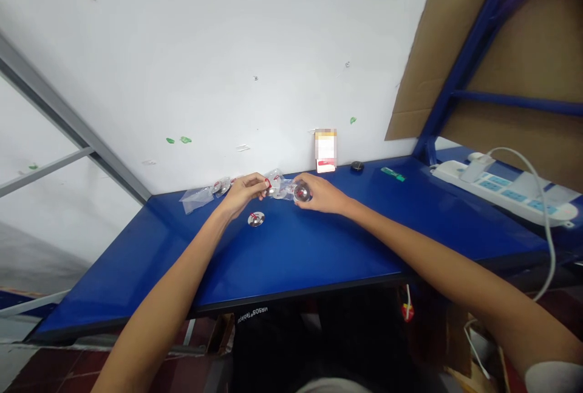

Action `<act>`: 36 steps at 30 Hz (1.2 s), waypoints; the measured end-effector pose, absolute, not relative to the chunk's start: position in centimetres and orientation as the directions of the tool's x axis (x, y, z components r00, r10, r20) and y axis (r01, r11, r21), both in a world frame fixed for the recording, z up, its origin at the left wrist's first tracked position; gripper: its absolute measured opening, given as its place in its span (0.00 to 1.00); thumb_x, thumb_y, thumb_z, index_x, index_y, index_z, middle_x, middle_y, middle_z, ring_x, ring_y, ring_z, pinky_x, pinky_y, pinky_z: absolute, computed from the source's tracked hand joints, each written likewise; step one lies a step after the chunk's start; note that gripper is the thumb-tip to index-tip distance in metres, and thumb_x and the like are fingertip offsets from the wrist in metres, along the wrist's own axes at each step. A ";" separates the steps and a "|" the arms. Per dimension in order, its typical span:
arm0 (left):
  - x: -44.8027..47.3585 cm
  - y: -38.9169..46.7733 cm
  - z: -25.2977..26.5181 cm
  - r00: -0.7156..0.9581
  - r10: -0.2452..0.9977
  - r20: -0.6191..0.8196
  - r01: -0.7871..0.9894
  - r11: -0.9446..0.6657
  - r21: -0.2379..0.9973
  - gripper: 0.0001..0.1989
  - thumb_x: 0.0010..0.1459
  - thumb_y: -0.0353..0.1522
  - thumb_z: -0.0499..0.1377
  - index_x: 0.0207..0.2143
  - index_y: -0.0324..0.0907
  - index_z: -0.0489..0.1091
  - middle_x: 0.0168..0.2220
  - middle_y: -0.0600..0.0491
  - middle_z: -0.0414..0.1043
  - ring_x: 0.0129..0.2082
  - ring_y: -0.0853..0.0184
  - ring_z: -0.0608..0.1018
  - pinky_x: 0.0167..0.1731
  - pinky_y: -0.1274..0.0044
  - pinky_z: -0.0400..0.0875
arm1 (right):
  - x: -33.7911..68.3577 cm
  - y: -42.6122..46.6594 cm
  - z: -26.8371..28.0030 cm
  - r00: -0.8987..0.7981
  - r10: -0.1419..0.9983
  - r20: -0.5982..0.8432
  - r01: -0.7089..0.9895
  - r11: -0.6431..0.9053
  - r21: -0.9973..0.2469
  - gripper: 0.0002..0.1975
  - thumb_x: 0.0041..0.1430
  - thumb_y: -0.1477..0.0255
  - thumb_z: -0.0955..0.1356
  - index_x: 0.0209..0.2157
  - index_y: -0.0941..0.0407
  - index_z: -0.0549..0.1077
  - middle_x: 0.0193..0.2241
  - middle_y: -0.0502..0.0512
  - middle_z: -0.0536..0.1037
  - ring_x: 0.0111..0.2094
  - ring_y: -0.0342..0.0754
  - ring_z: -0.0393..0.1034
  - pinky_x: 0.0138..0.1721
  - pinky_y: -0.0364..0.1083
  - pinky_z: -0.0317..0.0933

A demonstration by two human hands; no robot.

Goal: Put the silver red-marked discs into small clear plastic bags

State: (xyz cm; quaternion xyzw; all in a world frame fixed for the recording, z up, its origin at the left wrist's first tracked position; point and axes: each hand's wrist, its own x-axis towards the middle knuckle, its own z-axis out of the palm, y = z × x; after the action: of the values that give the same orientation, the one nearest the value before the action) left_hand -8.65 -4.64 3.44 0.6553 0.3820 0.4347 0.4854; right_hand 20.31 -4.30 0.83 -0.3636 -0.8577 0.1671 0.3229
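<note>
My right hand (321, 194) is closed around a shiny round metal piece (301, 192) with a red mark in its middle. To its left, my left hand (248, 191) pinches a smaller-looking shiny piece (271, 191) with red on it, partly hidden by the fingers. Between and behind the hands lies clear plastic wrapping (286, 187) with more shiny pieces. A flat shiny disc with red markings (255, 218) rests on the table just below my left hand. Another clear plastic bag (198, 198) with shiny round pieces lies left of that hand.
The blue table (291, 253) meets a white wall behind. A small card (325, 153) leans there, beside a black round object (357, 166) and a green item (393, 174). At right sit a white power strip (501, 189), its cable and a blue frame (460, 65).
</note>
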 end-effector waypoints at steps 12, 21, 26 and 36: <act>-7.9 -4.7 2.7 0.389 0.914 0.113 0.049 -0.143 0.988 0.23 0.52 0.38 0.77 0.48 0.38 0.80 0.40 0.46 0.83 0.37 0.62 0.84 0.37 0.73 0.78 | 19.9 -4.4 0.5 -0.551 0.687 0.475 0.451 0.723 -0.524 0.29 0.56 0.68 0.78 0.58 0.53 0.73 0.53 0.60 0.79 0.47 0.57 0.77 0.49 0.54 0.69; -7.5 -4.9 2.8 0.294 0.952 0.087 0.112 -0.125 0.986 0.23 0.48 0.38 0.78 0.43 0.38 0.77 0.28 0.49 0.81 0.29 0.66 0.81 0.24 0.81 0.66 | 19.8 -4.5 0.5 -0.577 0.663 0.477 0.457 0.746 -0.485 0.28 0.57 0.69 0.78 0.58 0.52 0.73 0.51 0.58 0.78 0.48 0.57 0.76 0.49 0.54 0.69; -6.8 -5.3 2.6 0.243 0.970 -0.011 0.224 -0.045 0.973 0.24 0.46 0.42 0.79 0.39 0.40 0.75 0.18 0.55 0.73 0.15 0.74 0.68 0.15 0.83 0.51 | 19.5 -5.1 0.7 -0.603 0.615 0.509 0.417 0.786 -0.455 0.28 0.59 0.71 0.77 0.60 0.52 0.72 0.49 0.58 0.78 0.45 0.55 0.76 0.46 0.51 0.69; -6.5 -6.0 3.2 0.240 0.967 0.088 0.408 -0.182 0.894 0.24 0.51 0.47 0.76 0.37 0.39 0.74 0.28 0.46 0.83 0.19 0.67 0.77 0.16 0.81 0.60 | 19.3 -5.0 0.2 -0.624 0.597 0.504 0.411 0.799 -0.438 0.30 0.60 0.69 0.77 0.62 0.53 0.71 0.51 0.60 0.77 0.47 0.57 0.76 0.48 0.53 0.70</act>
State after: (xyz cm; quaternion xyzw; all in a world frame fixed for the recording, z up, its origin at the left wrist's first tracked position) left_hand -6.47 -5.98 3.24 0.6821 0.5040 0.3549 0.3935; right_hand 19.26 -5.01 0.16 -0.2833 -0.8899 0.1417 0.3283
